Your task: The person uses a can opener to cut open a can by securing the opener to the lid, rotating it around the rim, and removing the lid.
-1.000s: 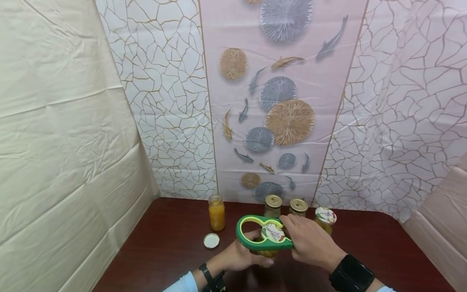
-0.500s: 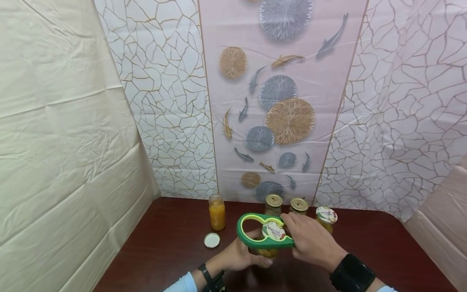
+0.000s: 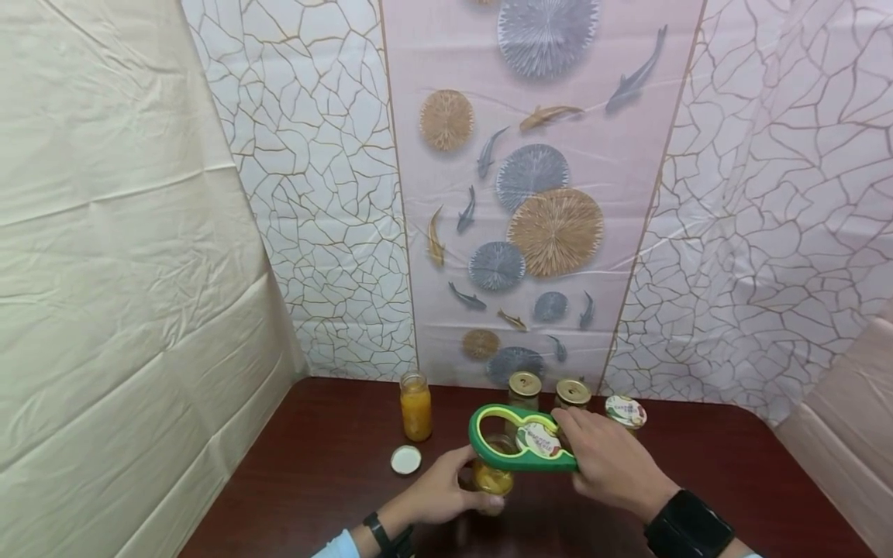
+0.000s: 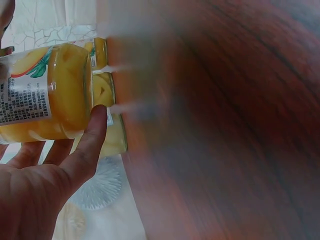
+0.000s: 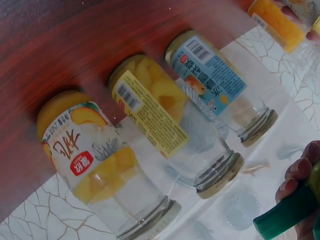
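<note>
Over dark table (image 3: 314, 473), left hand (image 3: 441, 490) grips fruit jar (image 3: 494, 479); right hand (image 3: 611, 462) clutches green opener (image 3: 526, 462), lid (image 3: 537, 439) inside it. Beyond, three capped jars (image 5: 152, 120).

The looped tool (image 3: 528, 463) is dark green, edged yellow-green inside; the near jar (image 3: 493, 480) shows yellow, the far-left jar (image 3: 416, 411) orange. The table (image 3: 314, 465) is reddish-brown, the far pink panel (image 3: 600, 155) patterned with grey and gold fish (image 3: 547, 116).

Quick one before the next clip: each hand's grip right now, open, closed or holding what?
Left hand: holding a glass jar of yellow fruit.
Right hand: holding the green opener.
</note>
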The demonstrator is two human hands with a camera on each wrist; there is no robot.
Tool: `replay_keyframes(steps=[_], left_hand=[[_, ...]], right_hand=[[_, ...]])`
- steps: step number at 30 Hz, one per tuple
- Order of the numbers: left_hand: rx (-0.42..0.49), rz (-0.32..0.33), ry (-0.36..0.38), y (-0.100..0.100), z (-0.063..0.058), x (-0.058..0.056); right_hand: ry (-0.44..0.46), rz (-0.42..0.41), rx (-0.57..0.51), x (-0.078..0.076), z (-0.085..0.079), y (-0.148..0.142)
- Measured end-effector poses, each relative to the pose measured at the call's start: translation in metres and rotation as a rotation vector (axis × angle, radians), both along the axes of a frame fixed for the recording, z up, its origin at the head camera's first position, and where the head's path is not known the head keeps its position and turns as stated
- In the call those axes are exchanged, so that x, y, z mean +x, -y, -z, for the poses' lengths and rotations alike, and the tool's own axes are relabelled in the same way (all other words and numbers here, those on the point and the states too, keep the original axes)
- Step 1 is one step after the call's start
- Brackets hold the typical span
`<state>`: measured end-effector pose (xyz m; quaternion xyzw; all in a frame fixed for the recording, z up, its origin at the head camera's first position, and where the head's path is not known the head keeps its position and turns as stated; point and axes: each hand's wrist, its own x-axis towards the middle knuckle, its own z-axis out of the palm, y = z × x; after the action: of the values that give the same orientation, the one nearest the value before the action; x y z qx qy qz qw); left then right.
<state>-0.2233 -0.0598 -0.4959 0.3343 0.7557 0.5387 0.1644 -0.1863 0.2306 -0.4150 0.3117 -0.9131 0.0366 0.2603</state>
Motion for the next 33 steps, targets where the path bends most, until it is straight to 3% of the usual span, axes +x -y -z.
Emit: replay_keyframes(steps=[13, 25, 33], left_hand=[[0.009, -0.074, -0.034, 0.005, -0.003, 0.002], [-0.093, -0.251, -0.088, 0.006, 0.001, -0.01], [-0.115, -0.275, -0.055, 0.008, 0.004, -0.011]], right_hand=[[-0.006, -0.021, -0.009, 0.0, 0.001, 0.005], [0.005, -0.002, -0.008, 0.001, 0.002, 0.004], [0.01, 0.005, -0.012, 0.001, 0.003, 0.003]])
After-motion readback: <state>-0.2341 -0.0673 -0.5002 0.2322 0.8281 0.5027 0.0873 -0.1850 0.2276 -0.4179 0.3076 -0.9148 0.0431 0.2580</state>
